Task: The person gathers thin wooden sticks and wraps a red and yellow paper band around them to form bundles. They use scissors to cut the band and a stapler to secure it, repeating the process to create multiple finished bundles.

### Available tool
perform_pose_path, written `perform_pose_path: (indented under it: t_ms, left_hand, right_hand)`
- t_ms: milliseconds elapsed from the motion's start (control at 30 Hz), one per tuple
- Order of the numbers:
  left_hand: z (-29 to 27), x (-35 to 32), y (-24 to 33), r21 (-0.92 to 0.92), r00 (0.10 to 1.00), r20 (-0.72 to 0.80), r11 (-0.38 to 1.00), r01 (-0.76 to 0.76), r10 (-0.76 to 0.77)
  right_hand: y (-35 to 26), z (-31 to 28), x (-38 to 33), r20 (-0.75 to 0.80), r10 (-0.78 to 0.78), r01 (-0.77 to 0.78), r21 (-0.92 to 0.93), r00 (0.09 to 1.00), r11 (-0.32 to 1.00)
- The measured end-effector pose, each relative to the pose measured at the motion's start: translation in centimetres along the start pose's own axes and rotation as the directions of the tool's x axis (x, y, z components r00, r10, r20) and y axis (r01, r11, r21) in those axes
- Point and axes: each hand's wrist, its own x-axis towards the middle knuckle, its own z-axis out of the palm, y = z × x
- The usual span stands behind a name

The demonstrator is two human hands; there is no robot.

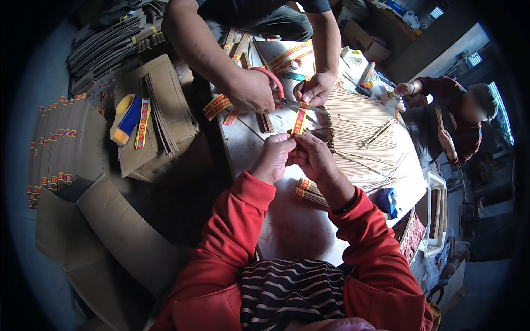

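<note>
Left hand [274,156] and right hand [317,156] pinch a flat red-and-yellow paper strip [300,119]! Its length points ahead, equally near both.

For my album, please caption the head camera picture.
Left hand and right hand hold a red-yellow strip as a co-worker's hand grips red-handled scissors.

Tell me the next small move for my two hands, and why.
I'd probably hold the strip still and draw neither hand nearer the scissors. Your left hand and right hand meet at its near end, while the co-worker's scissors appear to reach across its far end, right by the co-worker's other hand; a tug there could be risky.
</note>
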Motion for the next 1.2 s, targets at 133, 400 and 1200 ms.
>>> perform_pose_path:
  t_ms: [133, 400, 1200]
  left_hand:
    - [-0.1, 0.0, -0.1, -0.013, 1.000, 0.007, 1.000, 0.002, -0.002]
    - [-0.1, 0.1, 0.0, -0.021, 1.000, 0.019, 1.000, 0.009, -0.009]
    - [0.5, -1.9, 0.9, 0.020, 0.999, 0.030, 1.000, 0.016, -0.017]
  right_hand:
    - [-0.1, -0.1, 0.0, 0.023, 0.009, -0.009, 0.008, 1.000, 1.000]
    - [-0.2, 0.0, -0.1, -0.011, 0.008, -0.008, -0.002, 1.000, 1.000]
    - [-2.2, 0.6, 0.4, -0.109, -0.067, 0.063, -0.038, 0.992, 0.997]
